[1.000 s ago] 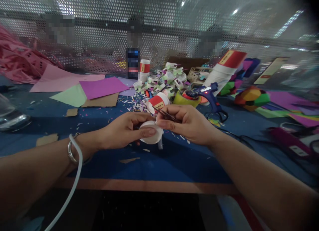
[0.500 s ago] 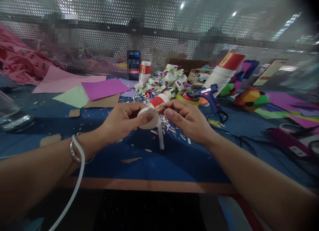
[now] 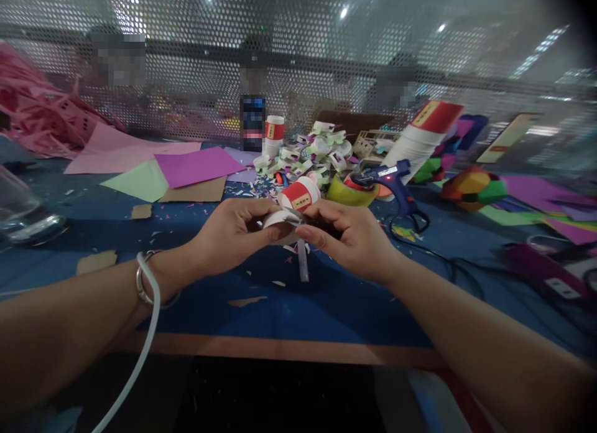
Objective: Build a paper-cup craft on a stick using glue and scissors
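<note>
Between my hands, above the front part of the blue table, is a small round white piece [image 3: 282, 220], tilted so that its rim shows. My left hand [image 3: 245, 232] grips its left side between thumb and fingers. On the right side, the thumb and fingers of my right hand [image 3: 347, 237] pinch its edge. Just behind my fingers lies a red and white paper cup [image 3: 300, 195] on its side. Below the piece, a clear stick [image 3: 303, 262] lies on the table.
Behind are a heap of small white and green paper pieces [image 3: 321, 148] and stacked paper cups [image 3: 415, 140]. A blue glue gun [image 3: 398, 185] with a cable stands at the right. Coloured sheets [image 3: 196, 165] and a glass [image 3: 30, 218] are at the left.
The round white piece has tipped from facing me to nearly edge-on. My right hand has moved left and now touches its edge.
</note>
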### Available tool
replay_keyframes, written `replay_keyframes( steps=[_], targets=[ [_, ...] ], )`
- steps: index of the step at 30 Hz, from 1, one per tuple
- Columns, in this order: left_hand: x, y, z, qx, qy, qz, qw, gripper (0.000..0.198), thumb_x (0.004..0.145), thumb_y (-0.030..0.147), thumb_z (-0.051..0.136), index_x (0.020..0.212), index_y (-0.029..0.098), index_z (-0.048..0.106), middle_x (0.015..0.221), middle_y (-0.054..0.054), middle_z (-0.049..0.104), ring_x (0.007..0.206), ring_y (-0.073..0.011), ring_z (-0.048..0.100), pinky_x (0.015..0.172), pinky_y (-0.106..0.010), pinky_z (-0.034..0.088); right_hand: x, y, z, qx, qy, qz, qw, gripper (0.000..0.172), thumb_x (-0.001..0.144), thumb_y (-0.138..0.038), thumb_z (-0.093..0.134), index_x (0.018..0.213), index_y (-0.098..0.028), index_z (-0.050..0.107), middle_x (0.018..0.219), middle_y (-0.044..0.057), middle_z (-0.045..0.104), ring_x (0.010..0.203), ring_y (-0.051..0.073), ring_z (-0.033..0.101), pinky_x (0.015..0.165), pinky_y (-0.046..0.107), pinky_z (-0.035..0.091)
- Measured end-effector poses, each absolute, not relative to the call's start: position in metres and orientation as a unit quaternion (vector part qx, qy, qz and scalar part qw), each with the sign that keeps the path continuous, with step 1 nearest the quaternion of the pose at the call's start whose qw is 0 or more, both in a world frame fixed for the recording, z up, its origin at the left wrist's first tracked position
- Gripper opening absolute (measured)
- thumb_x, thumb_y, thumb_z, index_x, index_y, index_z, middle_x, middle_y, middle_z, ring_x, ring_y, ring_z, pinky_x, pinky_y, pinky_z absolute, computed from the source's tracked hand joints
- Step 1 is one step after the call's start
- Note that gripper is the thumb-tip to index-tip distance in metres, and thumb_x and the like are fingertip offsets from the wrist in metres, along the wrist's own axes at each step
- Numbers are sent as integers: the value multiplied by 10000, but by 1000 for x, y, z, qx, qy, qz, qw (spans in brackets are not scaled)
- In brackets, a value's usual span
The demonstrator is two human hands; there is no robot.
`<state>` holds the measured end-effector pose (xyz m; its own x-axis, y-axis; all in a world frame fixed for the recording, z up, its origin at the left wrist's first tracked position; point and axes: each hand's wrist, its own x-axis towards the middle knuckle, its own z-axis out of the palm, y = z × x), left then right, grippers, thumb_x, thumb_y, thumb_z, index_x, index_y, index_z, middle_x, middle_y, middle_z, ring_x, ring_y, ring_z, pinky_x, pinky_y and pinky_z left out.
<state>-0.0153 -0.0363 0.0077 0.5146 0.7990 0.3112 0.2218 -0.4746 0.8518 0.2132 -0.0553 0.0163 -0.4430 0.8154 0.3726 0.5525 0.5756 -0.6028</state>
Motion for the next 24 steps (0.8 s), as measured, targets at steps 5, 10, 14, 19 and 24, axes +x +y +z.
replay_keyframes(
  steps=[5, 10, 14, 19, 24],
  targets=[
    [-17, -38, 7, 796, 331, 353, 364, 166, 906, 293, 661, 958, 163, 749, 862, -34, 712, 758, -139, 601, 675, -251, 462, 213, -57, 16, -398, -836, 186, 328, 376, 957, -545, 619, 824, -193, 601, 704, -6, 544, 586, 106, 440, 524, 253, 343],
    [-16, -40, 10, 806, 330, 346, 349, 156, 908, 293, 653, 878, 161, 730, 781, -11, 667, 713, -124, 555, 646, -248, 432, 213, -59, 17, -387, -846, 165, 327, 353, 971, -502, 616, 805, -192, 582, 669, -28, 504, 547, 88, 412, 519, 254, 332],
    [-17, -40, 9, 800, 333, 342, 365, 195, 916, 338, 665, 871, 160, 731, 791, -18, 671, 706, -123, 558, 632, -246, 434, 214, -60, 17, -372, -857, 142, 326, 333, 988, -456, 612, 793, -186, 587, 658, -36, 497, 542, 79, 409, 544, 256, 335],
    [-18, -39, 7, 795, 333, 338, 378, 234, 923, 382, 673, 930, 161, 748, 866, -43, 719, 736, -134, 602, 649, -250, 461, 214, -60, 17, -377, -863, 122, 315, 340, 1005, -453, 586, 793, -188, 606, 666, -30, 521, 550, 83, 420, 557, 264, 337],
    [-17, -41, 11, 813, 340, 344, 325, 217, 922, 353, 660, 869, 156, 733, 786, -23, 679, 711, -127, 571, 630, -240, 442, 214, -60, 20, -376, -863, 115, 317, 347, 1009, -444, 586, 787, -179, 621, 655, -29, 522, 541, 78, 414, 542, 258, 331]
  ],
)
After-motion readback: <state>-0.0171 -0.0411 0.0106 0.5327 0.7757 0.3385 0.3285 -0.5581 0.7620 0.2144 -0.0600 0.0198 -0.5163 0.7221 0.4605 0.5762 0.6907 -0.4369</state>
